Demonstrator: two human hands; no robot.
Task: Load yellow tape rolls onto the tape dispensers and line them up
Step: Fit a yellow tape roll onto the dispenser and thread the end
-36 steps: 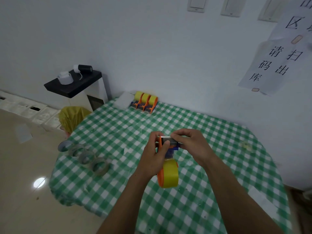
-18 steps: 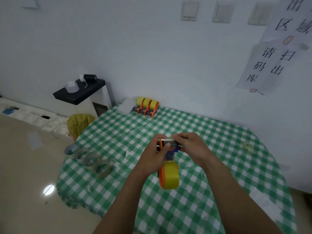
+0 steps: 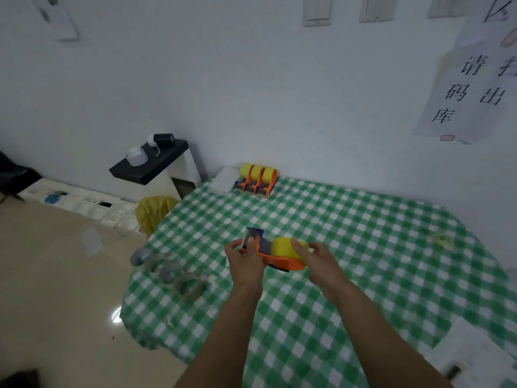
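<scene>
The left hand grips the cutter end of the orange tape dispenser, fingers curled round it. The right hand is loose, its straight fingertips touching the yellow tape roll seated in the dispenser. Three loaded dispensers stand side by side at the far edge of the green-checked table, and clear rolls lie near its left edge.

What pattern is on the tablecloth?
The tablecloth has green and white checks, clearest in the head view.
</scene>
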